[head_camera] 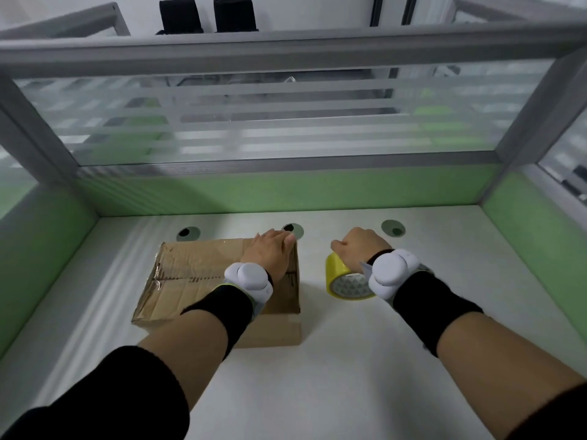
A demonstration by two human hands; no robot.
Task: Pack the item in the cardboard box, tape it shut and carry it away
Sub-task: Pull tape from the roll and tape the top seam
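A worn brown cardboard box (197, 274) lies on the white desk with its top flaps folded down. My left hand (271, 252) rests flat on the box's far right top corner, fingers together, pressing the flap. To the right of the box stands a roll of yellow tape (344, 281) on its edge. My right hand (357, 246) is curled over the top of the roll and grips it. The item inside the box is hidden.
The white desk (349, 376) is walled by green partitions with frosted glass at the back and on both sides. Three round cable holes (393, 228) sit along the desk's back edge. Both wrists carry white sensor pods on black bands.
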